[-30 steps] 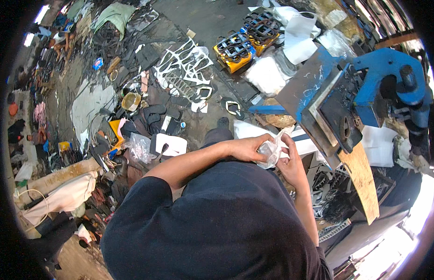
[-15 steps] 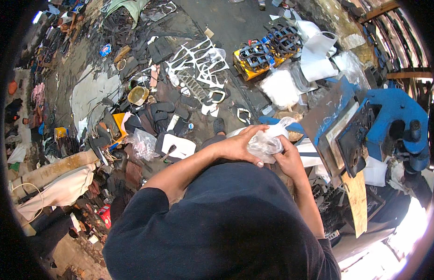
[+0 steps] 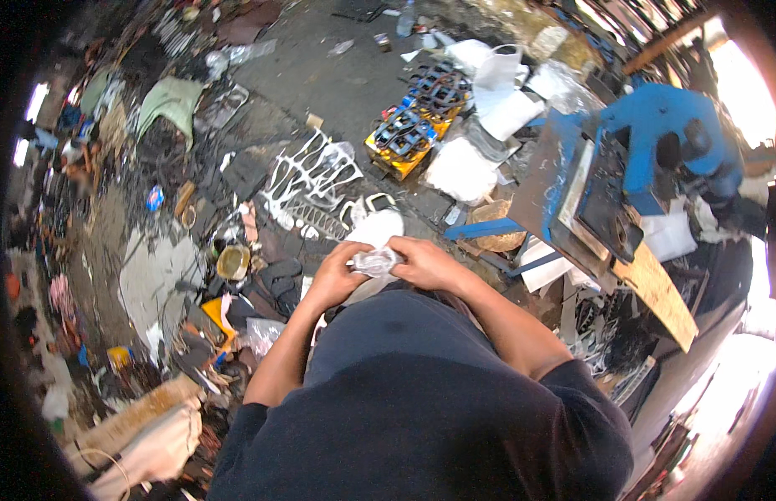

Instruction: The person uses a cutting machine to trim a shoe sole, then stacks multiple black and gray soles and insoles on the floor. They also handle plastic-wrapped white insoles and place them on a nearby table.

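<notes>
A thin, clear plastic bag [image 3: 374, 265] is bunched up in front of my body. My left hand [image 3: 339, 272] grips one side of its gathered edge, and my right hand [image 3: 423, 262] grips the other, fingers curled. A smooth white part [image 3: 379, 228] stands out just beyond the hands; whether it belongs to the bag or lies within it, I cannot tell. White cut-out strips [image 3: 314, 177] joined like a net lie on the floor past the hands.
At the right stands a blue metal machine [image 3: 684, 138] with a wooden board [image 3: 659, 296] jutting from it. Yellow boxes hold black-and-blue strapped pieces [image 3: 404, 138]. White padded sheets [image 3: 461, 171] lie beside them. Scraps and a yellowish tub [image 3: 233, 262] litter the left floor.
The bag and both hands have moved left across the picture, with the view turning too. My left hand, earlier spread over the bag, now grips its edge opposite the right.
</notes>
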A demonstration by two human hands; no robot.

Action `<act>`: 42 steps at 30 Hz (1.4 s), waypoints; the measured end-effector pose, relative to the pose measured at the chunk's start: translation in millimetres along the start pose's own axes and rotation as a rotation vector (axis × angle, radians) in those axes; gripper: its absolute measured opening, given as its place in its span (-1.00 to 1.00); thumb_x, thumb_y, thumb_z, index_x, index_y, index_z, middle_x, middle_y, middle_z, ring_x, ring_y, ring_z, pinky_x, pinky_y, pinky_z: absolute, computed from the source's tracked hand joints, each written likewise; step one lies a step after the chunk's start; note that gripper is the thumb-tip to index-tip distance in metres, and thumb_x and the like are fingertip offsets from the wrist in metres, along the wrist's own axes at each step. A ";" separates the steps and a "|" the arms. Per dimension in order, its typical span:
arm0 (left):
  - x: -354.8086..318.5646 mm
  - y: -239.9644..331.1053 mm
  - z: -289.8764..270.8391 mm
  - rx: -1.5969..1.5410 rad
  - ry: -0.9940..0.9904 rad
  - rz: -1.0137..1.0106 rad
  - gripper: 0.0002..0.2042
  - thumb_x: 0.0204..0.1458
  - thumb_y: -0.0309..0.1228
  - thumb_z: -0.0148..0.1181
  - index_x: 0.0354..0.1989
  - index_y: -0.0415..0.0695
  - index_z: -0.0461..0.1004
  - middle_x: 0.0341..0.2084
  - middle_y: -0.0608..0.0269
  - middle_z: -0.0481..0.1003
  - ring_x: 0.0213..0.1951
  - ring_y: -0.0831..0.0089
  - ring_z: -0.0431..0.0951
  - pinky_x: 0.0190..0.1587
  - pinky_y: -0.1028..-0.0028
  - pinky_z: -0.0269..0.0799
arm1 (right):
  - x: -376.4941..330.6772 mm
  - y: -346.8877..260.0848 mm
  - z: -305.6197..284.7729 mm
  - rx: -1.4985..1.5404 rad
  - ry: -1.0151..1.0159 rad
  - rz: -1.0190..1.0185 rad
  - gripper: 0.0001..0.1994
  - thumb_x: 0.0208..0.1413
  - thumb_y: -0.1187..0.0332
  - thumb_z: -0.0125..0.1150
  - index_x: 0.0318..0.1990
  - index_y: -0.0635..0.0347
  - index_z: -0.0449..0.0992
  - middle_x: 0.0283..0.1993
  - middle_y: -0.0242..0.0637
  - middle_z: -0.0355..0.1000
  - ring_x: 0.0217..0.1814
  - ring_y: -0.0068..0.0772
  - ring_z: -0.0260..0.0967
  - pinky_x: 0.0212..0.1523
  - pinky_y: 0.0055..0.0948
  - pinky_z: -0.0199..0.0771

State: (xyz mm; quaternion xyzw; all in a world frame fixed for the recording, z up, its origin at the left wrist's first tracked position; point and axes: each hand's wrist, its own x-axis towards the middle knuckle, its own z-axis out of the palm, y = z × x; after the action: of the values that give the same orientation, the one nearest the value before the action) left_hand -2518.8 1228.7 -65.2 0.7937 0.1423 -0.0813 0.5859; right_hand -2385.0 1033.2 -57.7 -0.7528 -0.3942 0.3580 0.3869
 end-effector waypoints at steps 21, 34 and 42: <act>111.3 30.9 0.9 -0.520 -0.031 0.116 -0.75 0.16 -0.54 0.21 0.03 -0.15 0.50 -0.03 0.27 0.53 -0.06 0.44 0.54 0.03 0.36 0.45 | -191.6 53.5 -48.3 0.326 0.138 0.315 -0.47 0.10 -0.18 0.35 -0.06 0.11 0.66 0.12 -0.15 0.54 0.16 -0.08 0.46 0.21 -0.23 0.41; 99.8 167.7 212.2 0.355 -0.608 0.429 -0.33 -0.03 -0.56 0.43 0.23 -0.09 0.16 0.04 0.11 0.34 0.15 0.27 0.37 0.16 0.23 0.38 | -238.3 103.7 5.6 0.196 0.997 0.518 -0.69 0.21 0.37 0.25 0.07 0.21 0.43 -0.18 -0.04 0.55 -0.15 -0.14 0.57 -0.13 -0.16 0.54; 140.4 75.1 233.3 -0.004 -0.140 -0.252 -0.60 0.16 -0.51 0.22 0.16 -0.30 0.33 -0.13 0.04 0.53 -0.11 0.17 0.60 -0.13 0.30 0.62 | -383.8 123.9 -21.3 0.889 1.044 0.555 -0.78 0.28 0.20 0.24 -0.31 0.15 0.56 -0.34 -0.50 0.43 -0.36 -0.59 0.29 -0.30 -0.45 0.38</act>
State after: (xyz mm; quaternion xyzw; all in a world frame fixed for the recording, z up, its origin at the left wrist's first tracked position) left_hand -2353.0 1004.2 -108.7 0.7606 0.1998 -0.2094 0.5811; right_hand -2493.8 644.3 -65.6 -0.6694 0.2280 0.1639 0.6878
